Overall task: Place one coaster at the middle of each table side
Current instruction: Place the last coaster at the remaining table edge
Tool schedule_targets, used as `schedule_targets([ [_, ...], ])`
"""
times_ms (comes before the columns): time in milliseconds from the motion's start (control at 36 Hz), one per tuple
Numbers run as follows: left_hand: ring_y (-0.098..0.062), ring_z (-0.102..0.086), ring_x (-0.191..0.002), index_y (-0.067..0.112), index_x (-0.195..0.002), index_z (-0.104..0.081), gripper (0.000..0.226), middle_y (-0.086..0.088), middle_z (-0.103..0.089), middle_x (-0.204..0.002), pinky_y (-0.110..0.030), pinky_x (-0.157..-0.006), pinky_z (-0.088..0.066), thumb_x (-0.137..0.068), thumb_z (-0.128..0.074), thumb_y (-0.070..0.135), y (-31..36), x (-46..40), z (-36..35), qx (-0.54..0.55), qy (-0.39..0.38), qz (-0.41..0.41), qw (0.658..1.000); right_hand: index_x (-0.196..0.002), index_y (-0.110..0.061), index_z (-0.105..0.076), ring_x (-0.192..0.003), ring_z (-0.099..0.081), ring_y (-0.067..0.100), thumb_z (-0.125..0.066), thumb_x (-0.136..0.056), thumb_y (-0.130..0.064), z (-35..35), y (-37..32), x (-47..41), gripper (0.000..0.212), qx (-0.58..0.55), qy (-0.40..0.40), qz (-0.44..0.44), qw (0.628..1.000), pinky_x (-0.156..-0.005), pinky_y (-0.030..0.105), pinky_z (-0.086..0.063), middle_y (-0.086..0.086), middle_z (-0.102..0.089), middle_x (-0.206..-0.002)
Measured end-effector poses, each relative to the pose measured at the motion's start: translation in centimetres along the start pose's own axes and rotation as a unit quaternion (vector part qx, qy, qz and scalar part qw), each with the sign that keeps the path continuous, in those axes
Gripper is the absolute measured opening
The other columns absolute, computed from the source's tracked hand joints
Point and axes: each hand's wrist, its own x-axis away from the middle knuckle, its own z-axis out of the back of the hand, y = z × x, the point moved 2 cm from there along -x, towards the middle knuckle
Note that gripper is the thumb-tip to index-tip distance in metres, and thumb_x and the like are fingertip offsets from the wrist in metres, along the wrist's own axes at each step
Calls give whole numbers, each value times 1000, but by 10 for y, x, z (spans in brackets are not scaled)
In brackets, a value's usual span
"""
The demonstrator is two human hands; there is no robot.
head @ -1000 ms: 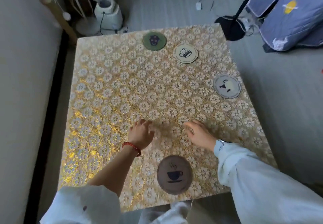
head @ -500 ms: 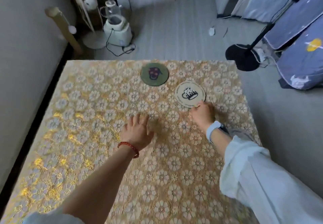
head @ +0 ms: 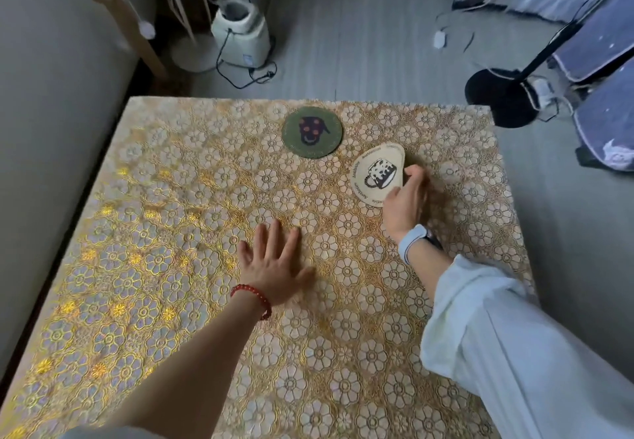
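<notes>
A green round coaster (head: 312, 131) with a dark face print lies flat near the middle of the table's far edge. Just right of it, a cream coaster (head: 377, 172) with a spotted mug drawing is tilted up off the cloth, and my right hand (head: 404, 200) grips its right edge. My left hand (head: 274, 265) rests flat on the gold floral tablecloth (head: 154, 250) near the table's centre, fingers spread, holding nothing. Any other coasters are out of view.
A grey wall runs close along the table's left side. Beyond the far edge on the floor stand a white appliance with a cord (head: 240, 32) and a wooden post (head: 127, 27). A black round stand base (head: 501, 97) and blue covered furniture (head: 597, 61) sit at the right.
My head has leaned forward over the table. My right hand reached to the cream coaster, took hold of its edge and lifted that side. My left hand stayed flat on the cloth.
</notes>
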Motion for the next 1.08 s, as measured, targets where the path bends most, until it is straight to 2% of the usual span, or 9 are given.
schedule_targets([
  [83,-32,14,-139,37,-140,2,71,-3,17,-153,-61,-108,8,-82,-30,64,3,4,18,48,-21,-13,999,-105,-10,-46,-78,-51,6,-42,-84,6,10,-27,26,27,-82,5,63,995,-48,20,-48,9,-53,-106],
  [139,-29,-5,-141,31,-139,-20,59,-5,-4,-155,-59,-113,-7,-87,-38,51,1,12,33,128,-6,-28,991,-100,-11,-51,-82,-52,0,-42,-85,6,16,-44,47,25,-103,1,120,987,-56,16,-50,3,-47,-104],
  [194,-24,-24,-135,26,-134,-35,50,-5,-22,-150,-54,-112,-22,-88,-43,44,-7,29,47,210,30,-22,977,-102,-12,-53,-96,-48,7,-43,-86,3,22,-54,72,25,-97,-31,159,982,-65,20,-52,9,-47,-108],
  [278,-22,-33,-131,24,-129,-43,44,-5,-34,-144,-52,-111,-24,-88,-48,39,-33,69,55,232,106,14,967,-107,-10,-55,-96,-48,13,-44,-88,-1,26,-67,119,24,-93,-86,189,974,-56,6,-47,13,-49,-107],
  [556,-31,-54,-108,13,-120,-52,35,-10,-54,-125,-45,-95,-42,-86,-55,24,-179,256,6,325,188,169,911,-107,-9,-61,-94,-52,11,-46,-85,5,-7,-120,336,30,-102,-294,219,925,-84,17,-41,6,-57,-101],
  [667,-28,-50,-117,11,-120,-52,36,-12,-55,-125,-39,-98,-41,-87,-54,22,-255,330,-9,328,222,212,893,-112,-8,-58,-100,-50,10,-47,-86,1,-34,-154,426,30,-101,-343,221,907,-91,24,-43,8,-59,-109],
  [750,-26,-48,-118,11,-122,-50,37,-11,-54,-127,-38,-99,-40,-87,-51,22,-315,388,-19,328,228,238,885,-109,-7,-60,-98,-53,11,-51,-85,0,-58,-181,490,27,-97,-357,228,901,-90,18,-39,10,-64,-109],
  [917,-25,-51,-116,11,-121,-52,36,-10,-56,-123,-37,-98,-40,-87,-51,21,-425,497,-32,315,257,268,873,-99,-7,-65,-95,-59,30,-53,-79,7,-113,-235,598,27,-64,-388,259,882,-86,27,-41,17,-66,-99],
  [1083,-26,-53,-113,9,-118,-54,33,-12,-59,-120,-39,-98,-41,-87,-52,19,-508,553,-30,330,287,314,842,-101,-11,-66,-90,-59,26,-52,-82,1,-157,-304,659,26,-66,-413,283,863,-79,19,-39,15,-64,-97],
])
